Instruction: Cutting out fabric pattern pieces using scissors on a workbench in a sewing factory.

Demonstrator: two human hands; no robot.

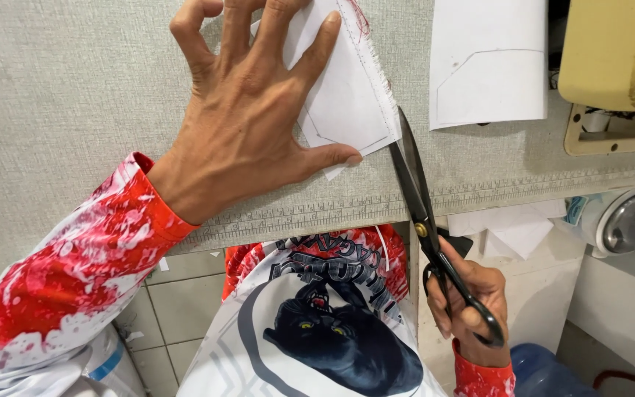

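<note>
The white fabric piece [343, 88] lay flat on the grey textured table [75, 88], near its front edge, with a stitched, frayed right side and a pencilled outline on its face; its long axis ran from the lower right corner up and slightly left, the pointed lower corner aimed toward the person; the left hand [248, 121] pressed it down with fingers spread wide, the thumb lying along the lower edge; the black scissors [424, 213] met the cloth at that right edge, blades almost pressed together and pointing up and away, handles gripped by the right hand [468, 305] below the table's edge, fingers curled through the loops. Judged from this, a clean cut called for keeping the cloth flat and taut under the palm, and the blades following the frayed edge in line with the stitching; beyond lay a white paper pattern [488, 62] and a cream sewing machine [611, 55].
</note>
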